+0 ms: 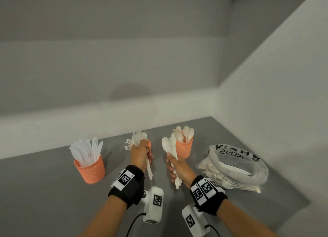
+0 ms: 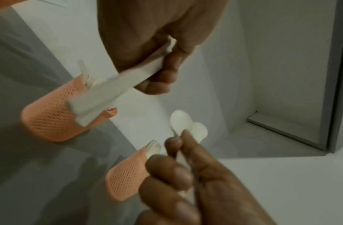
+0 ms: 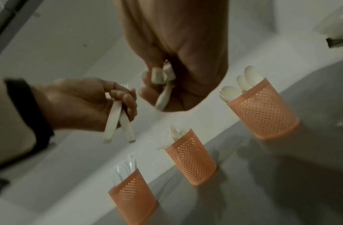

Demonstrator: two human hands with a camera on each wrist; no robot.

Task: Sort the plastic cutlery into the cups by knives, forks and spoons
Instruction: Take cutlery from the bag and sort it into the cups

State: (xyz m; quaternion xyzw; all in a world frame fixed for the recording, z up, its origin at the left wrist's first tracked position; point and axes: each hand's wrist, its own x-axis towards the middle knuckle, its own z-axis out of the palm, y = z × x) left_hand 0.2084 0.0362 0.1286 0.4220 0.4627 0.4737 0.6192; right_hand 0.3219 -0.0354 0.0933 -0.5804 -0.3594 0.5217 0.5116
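- On the grey table (image 1: 44,192), seen from the head, stand three orange mesh cups: the left cup (image 1: 91,171) holds white knives (image 1: 87,150), the middle cup (image 1: 149,145) sits mostly hidden behind the left hand (image 1: 140,155), and the right cup (image 1: 184,148) holds spoons (image 1: 185,132).
- Left hand is curled round a bundle of forks (image 1: 136,139), tines up, just in front of the middle cup.
- Right hand (image 1: 177,167) is wrapped round a bunch of spoons (image 1: 167,145), bowls up, just beside the right cup.
- Right of that, a clear plastic bag (image 1: 237,167) lies on the table with more cutlery inside.
- Left wrist view, blurred: the left hand's fingers (image 2: 161,77) close on flat white handles (image 2: 109,94) in front of the middle cup (image 2: 55,115); the right hand (image 2: 186,175) pinches spoon handles, two bowls (image 2: 186,124) showing above it near the right cup (image 2: 126,175).
- Right wrist view: the right hand (image 3: 182,68) grips its handles (image 3: 163,85); the left hand (image 3: 86,103) holds two white handles (image 3: 118,120) hanging down.
- Below stand the three cups in a row: knives (image 3: 134,196), forks (image 3: 191,159), spoons (image 3: 263,111).
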